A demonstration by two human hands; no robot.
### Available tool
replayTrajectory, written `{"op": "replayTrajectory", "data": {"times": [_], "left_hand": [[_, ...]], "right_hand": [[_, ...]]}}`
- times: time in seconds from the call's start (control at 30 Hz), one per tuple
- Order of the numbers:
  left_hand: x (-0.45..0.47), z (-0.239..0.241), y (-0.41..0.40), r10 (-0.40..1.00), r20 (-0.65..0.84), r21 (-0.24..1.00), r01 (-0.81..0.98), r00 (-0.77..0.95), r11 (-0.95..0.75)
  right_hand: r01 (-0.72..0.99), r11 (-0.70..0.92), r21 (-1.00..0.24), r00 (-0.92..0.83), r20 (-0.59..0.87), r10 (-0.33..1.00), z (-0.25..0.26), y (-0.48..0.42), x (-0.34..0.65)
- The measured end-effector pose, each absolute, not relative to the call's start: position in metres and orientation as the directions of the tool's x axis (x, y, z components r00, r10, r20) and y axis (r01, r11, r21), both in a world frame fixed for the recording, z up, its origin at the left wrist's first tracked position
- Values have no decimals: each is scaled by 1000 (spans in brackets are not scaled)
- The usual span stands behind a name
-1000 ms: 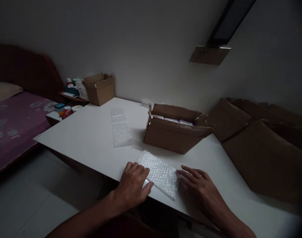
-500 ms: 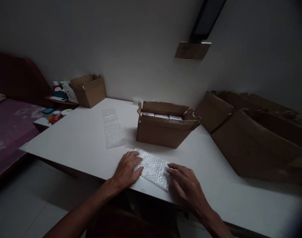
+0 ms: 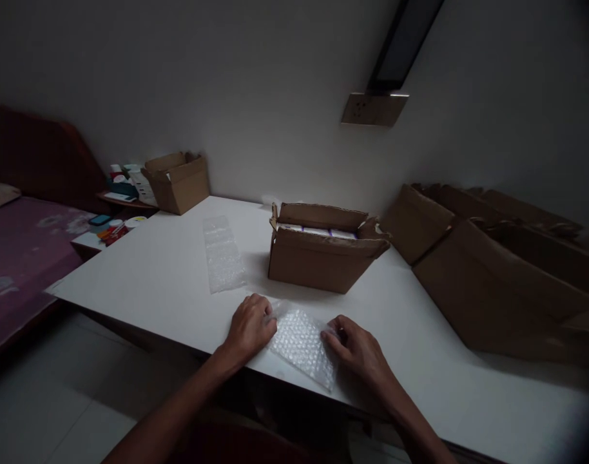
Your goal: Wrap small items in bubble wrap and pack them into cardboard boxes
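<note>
A folded piece of clear bubble wrap [image 3: 299, 341] lies at the table's front edge between my two hands. My left hand [image 3: 251, 327] pinches its left far corner, fingers curled over the plastic. At the right far corner, my right hand [image 3: 355, 345] grips the wrap between thumb and fingers. Just beyond stands an open cardboard box [image 3: 318, 263] with white, purple-edged packs [image 3: 316, 232] inside. A second, flat strip of bubble wrap [image 3: 223, 254] rests on the table left of that box.
Larger open cardboard boxes [image 3: 507, 290] fill the right side of the white table [image 3: 144, 270]. Another small carton [image 3: 178, 183] stands at the back left corner. A wall socket [image 3: 374, 109] is above the table, and a bed [image 3: 28, 258] lies left.
My hands have gone from lying on the bubble wrap with fingers stretched to pinching its far corners. The wrap's far edge is lifted a little and its near corner has shifted toward me.
</note>
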State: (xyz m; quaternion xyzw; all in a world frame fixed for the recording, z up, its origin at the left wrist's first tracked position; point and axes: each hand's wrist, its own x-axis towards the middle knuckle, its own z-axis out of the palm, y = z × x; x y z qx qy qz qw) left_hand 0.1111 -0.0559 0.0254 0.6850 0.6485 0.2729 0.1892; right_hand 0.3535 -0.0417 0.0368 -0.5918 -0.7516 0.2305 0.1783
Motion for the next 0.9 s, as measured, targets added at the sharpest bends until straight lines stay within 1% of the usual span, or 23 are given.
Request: {"op": "replayTrajectory", "data": {"times": [0.1, 0.2, 0.27, 0.3, 0.4, 0.47, 0.5, 0.57, 0.67, 0.73, 0.8, 0.83, 0.87, 0.9], "left_hand": [[113, 27, -63, 994, 107, 709, 702, -12, -68], [114, 26, -69, 996, 73, 870, 491, -58, -35], [113, 22, -73, 996, 54, 931, 364, -77, -22], [112, 20, -74, 996, 51, 944, 330, -71, -24], [106, 15, -79, 997, 64, 971, 231, -31, -55], [100, 20, -80, 994, 104, 975, 197, -18, -99], [98, 25, -80, 988, 153, 968, 201, -9, -148], [93, 44, -76, 954, 298, 923, 241, 41, -299], [90, 87, -58, 821, 555, 763, 311, 137, -567], [91, 119, -36, 709, 685, 625, 365, 167, -690], [95, 148, -10, 616, 767, 503, 428, 180, -751], [97, 161, 4, 594, 783, 465, 462, 183, -755], [100, 172, 18, 600, 780, 454, 497, 180, -739], [102, 183, 31, 634, 751, 463, 539, 182, -704]], "right_hand": [[659, 159, -735, -225, 9, 974, 32, -42, 361], [492, 135, -860, -188, 47, 981, 26, -41, 367], [410, 111, -905, -201, 29, 979, 26, -41, 370], [385, 95, -918, -225, 6, 974, 27, -42, 371], [389, 82, -917, -310, -47, 949, 34, -44, 374], [420, 134, -898, -335, -17, 942, 44, -43, 374], [437, 171, -883, -336, 16, 942, 51, -41, 374], [472, 252, -845, -321, 102, 941, 70, -34, 373], [525, 409, -746, -272, 308, 912, 113, -17, 371], [562, 525, -639, -234, 486, 842, 149, -1, 370], [616, 597, -514, -203, 629, 751, 186, 19, 370], [655, 606, -451, -192, 677, 711, 204, 31, 370], [695, 604, -390, -194, 707, 680, 219, 44, 370], [731, 593, -338, -208, 717, 665, 232, 59, 371]]}}
